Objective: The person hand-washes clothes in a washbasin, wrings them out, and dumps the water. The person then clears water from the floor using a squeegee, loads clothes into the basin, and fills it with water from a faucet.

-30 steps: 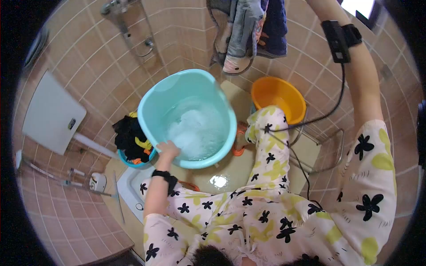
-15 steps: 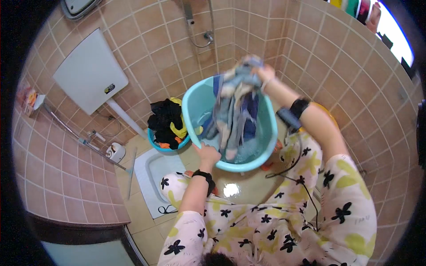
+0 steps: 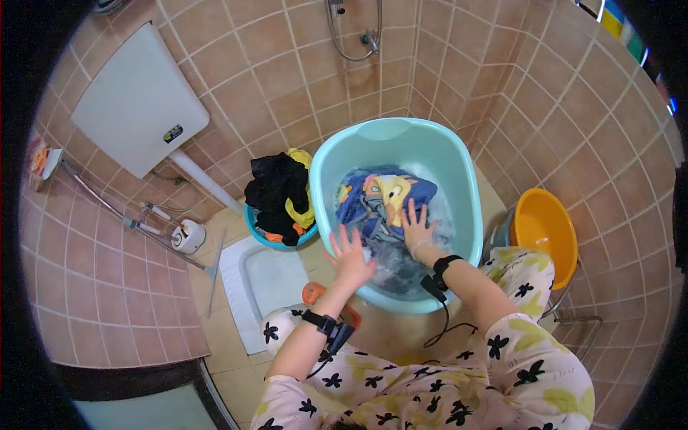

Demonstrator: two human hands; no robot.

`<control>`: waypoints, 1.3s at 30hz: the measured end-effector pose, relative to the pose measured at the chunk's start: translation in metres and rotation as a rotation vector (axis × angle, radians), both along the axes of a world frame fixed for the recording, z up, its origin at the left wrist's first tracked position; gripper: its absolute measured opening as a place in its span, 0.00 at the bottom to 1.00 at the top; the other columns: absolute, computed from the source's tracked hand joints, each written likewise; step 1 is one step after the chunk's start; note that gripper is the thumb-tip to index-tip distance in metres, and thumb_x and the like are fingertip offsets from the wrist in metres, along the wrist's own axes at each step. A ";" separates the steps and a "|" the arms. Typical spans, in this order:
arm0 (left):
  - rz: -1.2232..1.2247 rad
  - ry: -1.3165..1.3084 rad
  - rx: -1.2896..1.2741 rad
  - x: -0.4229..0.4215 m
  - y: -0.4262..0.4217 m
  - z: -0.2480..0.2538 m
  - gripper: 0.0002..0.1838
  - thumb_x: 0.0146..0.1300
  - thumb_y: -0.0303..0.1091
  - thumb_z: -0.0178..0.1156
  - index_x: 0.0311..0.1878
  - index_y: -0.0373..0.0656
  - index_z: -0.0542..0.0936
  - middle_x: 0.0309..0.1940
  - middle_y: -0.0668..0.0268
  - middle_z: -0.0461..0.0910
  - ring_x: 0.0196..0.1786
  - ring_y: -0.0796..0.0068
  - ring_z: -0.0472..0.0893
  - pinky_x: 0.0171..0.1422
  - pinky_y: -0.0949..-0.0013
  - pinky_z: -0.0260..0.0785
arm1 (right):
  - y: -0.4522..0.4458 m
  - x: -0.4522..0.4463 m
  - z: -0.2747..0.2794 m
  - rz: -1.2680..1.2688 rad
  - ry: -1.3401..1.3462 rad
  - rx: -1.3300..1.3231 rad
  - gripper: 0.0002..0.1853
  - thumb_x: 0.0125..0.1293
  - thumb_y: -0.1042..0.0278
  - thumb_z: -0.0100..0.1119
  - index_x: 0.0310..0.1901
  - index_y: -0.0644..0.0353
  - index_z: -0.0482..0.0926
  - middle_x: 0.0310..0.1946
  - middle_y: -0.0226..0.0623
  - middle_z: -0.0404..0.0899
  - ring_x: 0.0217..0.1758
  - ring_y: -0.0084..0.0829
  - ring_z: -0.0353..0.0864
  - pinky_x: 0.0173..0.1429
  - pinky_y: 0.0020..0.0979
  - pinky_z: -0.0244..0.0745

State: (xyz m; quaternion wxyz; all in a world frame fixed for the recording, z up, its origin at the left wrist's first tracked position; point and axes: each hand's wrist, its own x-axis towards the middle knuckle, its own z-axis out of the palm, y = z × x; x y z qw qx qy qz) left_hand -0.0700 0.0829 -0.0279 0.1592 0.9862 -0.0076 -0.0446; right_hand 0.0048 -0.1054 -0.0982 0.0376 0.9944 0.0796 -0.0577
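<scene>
A blue garment with a yellow and pale cartoon print [image 3: 398,193] lies partly under water in the large light-blue tub [image 3: 469,186]. Fingers spread, my right hand [image 3: 420,233] is at the near edge of the garment; whether it presses on the cloth I cannot tell. My left hand [image 3: 351,259] is open too, held at the tub's near-left rim with its fingers pointing inward. Grey-blue cloth is bunched beside the print, and foamy water [image 3: 401,276] surrounds it. Both wrists wear black straps.
Left of the tub, a smaller blue basin [image 3: 258,233] holds black, yellow and orange clothes [image 3: 279,190]. A white squat toilet [image 3: 265,279] is in the floor. An orange basin [image 3: 548,226] stands at the right. Tiled walls carry a white cistern [image 3: 140,100] and a shower fitting [image 3: 369,41].
My right hand has let go of the raised bundle of clothes, which is now down in the water. My left hand has come off its grip on the rim and opened.
</scene>
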 end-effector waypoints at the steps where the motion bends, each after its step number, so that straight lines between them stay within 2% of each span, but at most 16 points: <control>1: 0.092 -0.119 -0.127 0.010 0.008 -0.002 0.48 0.44 0.41 0.64 0.66 0.42 0.48 0.67 0.49 0.35 0.68 0.42 0.41 0.63 0.32 0.36 | 0.005 0.004 0.000 -0.002 0.013 -0.003 0.30 0.60 0.73 0.44 0.65 0.50 0.50 0.69 0.36 0.23 0.69 0.56 0.33 0.56 0.69 0.50; 2: 0.089 -0.105 -0.127 0.021 0.016 -0.006 0.48 0.44 0.41 0.64 0.66 0.42 0.48 0.67 0.49 0.35 0.68 0.42 0.41 0.63 0.32 0.36 | 0.010 0.009 -0.001 0.075 0.040 -0.053 0.30 0.59 0.72 0.44 0.65 0.52 0.52 0.69 0.38 0.24 0.69 0.56 0.34 0.56 0.67 0.53; 3: 0.177 -0.075 -0.239 0.033 0.024 -0.007 0.50 0.45 0.40 0.64 0.67 0.42 0.45 0.67 0.48 0.31 0.67 0.39 0.40 0.62 0.33 0.40 | 0.015 0.016 0.000 0.152 0.065 -0.103 0.29 0.59 0.71 0.44 0.64 0.54 0.53 0.69 0.40 0.25 0.69 0.57 0.34 0.56 0.65 0.56; 4: 0.268 -0.045 -0.353 0.043 0.025 -0.009 0.51 0.46 0.39 0.65 0.67 0.42 0.42 0.67 0.47 0.26 0.66 0.36 0.39 0.62 0.35 0.44 | 0.019 0.023 0.005 0.152 0.168 -0.038 0.29 0.58 0.73 0.44 0.64 0.56 0.53 0.68 0.41 0.25 0.69 0.59 0.33 0.56 0.64 0.57; 5: 0.269 -0.032 -0.357 0.047 0.022 -0.010 0.51 0.46 0.39 0.65 0.67 0.42 0.42 0.67 0.47 0.26 0.66 0.36 0.39 0.62 0.35 0.44 | 0.021 0.033 -0.001 0.150 0.180 -0.043 0.29 0.58 0.73 0.44 0.64 0.56 0.53 0.68 0.41 0.25 0.69 0.59 0.33 0.56 0.64 0.57; 7: 0.342 0.236 -0.279 0.051 0.011 0.019 0.52 0.46 0.39 0.65 0.67 0.41 0.41 0.65 0.45 0.19 0.66 0.35 0.37 0.62 0.37 0.46 | 0.026 0.053 -0.013 0.116 0.366 0.009 0.31 0.58 0.75 0.46 0.64 0.57 0.52 0.68 0.41 0.25 0.69 0.59 0.33 0.56 0.64 0.57; 9: 0.369 0.273 -0.226 0.056 0.005 0.020 0.51 0.45 0.38 0.66 0.67 0.41 0.42 0.64 0.46 0.17 0.66 0.34 0.37 0.62 0.38 0.47 | 0.030 0.067 -0.019 0.121 0.443 -0.048 0.31 0.58 0.74 0.47 0.64 0.57 0.51 0.68 0.41 0.24 0.69 0.59 0.33 0.56 0.64 0.57; 11: 0.399 0.303 -0.168 0.060 0.003 0.024 0.51 0.45 0.38 0.66 0.67 0.41 0.43 0.64 0.47 0.15 0.66 0.34 0.37 0.62 0.39 0.48 | 0.035 0.081 -0.024 0.123 0.635 -0.156 0.32 0.58 0.70 0.48 0.65 0.55 0.50 0.69 0.42 0.26 0.68 0.60 0.34 0.57 0.60 0.59; 12: 0.381 0.332 -0.139 0.061 0.003 0.029 0.50 0.44 0.37 0.67 0.66 0.42 0.45 0.64 0.46 0.15 0.66 0.34 0.38 0.61 0.39 0.49 | 0.034 0.086 -0.044 0.128 0.639 -0.155 0.32 0.58 0.70 0.48 0.65 0.55 0.50 0.69 0.42 0.26 0.68 0.60 0.34 0.57 0.60 0.59; 14: 0.366 0.365 -0.104 0.063 0.003 0.032 0.49 0.44 0.37 0.67 0.66 0.43 0.47 0.64 0.45 0.15 0.66 0.34 0.38 0.61 0.40 0.49 | 0.031 0.091 -0.104 0.185 0.503 -0.207 0.29 0.58 0.67 0.49 0.63 0.54 0.58 0.67 0.45 0.42 0.67 0.56 0.45 0.57 0.56 0.61; 15: 0.366 0.363 -0.085 0.064 0.002 0.031 0.48 0.44 0.36 0.67 0.66 0.43 0.48 0.64 0.44 0.15 0.66 0.33 0.38 0.60 0.40 0.50 | 0.032 0.094 -0.104 0.190 0.508 -0.202 0.29 0.58 0.67 0.49 0.63 0.54 0.58 0.67 0.45 0.42 0.67 0.56 0.45 0.57 0.56 0.61; 17: 0.367 0.363 -0.062 0.066 0.001 0.029 0.47 0.43 0.36 0.68 0.65 0.44 0.50 0.63 0.43 0.15 0.66 0.33 0.38 0.60 0.40 0.50 | 0.033 0.097 -0.095 0.045 0.587 0.034 0.24 0.56 0.65 0.52 0.57 0.54 0.67 0.59 0.47 0.63 0.60 0.46 0.64 0.59 0.46 0.62; 23: 0.388 0.364 -0.049 0.070 0.000 0.028 0.47 0.41 0.35 0.69 0.64 0.43 0.53 0.63 0.41 0.16 0.66 0.34 0.38 0.58 0.40 0.52 | 0.016 0.080 -0.102 0.150 0.758 0.013 0.25 0.53 0.62 0.55 0.55 0.55 0.69 0.53 0.47 0.67 0.56 0.45 0.67 0.56 0.43 0.64; 29: 0.396 0.318 -0.074 0.069 0.001 0.010 0.41 0.40 0.33 0.68 0.59 0.43 0.58 0.63 0.41 0.16 0.66 0.33 0.37 0.59 0.40 0.52 | -0.008 0.042 -0.050 0.401 0.958 -0.055 0.26 0.49 0.60 0.59 0.52 0.56 0.71 0.48 0.47 0.70 0.51 0.44 0.70 0.53 0.41 0.66; 35: 0.354 0.285 -0.174 0.056 0.009 0.014 0.35 0.39 0.26 0.61 0.56 0.42 0.62 0.63 0.42 0.16 0.66 0.33 0.34 0.61 0.39 0.48 | -0.007 0.004 0.040 0.668 1.200 -0.178 0.27 0.46 0.57 0.63 0.50 0.57 0.73 0.43 0.47 0.74 0.47 0.43 0.73 0.51 0.39 0.68; 39: 0.329 0.259 -0.263 0.053 0.015 0.017 0.35 0.38 0.24 0.59 0.56 0.44 0.62 0.64 0.44 0.16 0.66 0.33 0.33 0.62 0.38 0.46 | 0.019 0.015 0.085 0.836 1.168 -0.234 0.28 0.44 0.55 0.65 0.48 0.57 0.74 0.40 0.48 0.76 0.44 0.42 0.75 0.49 0.37 0.69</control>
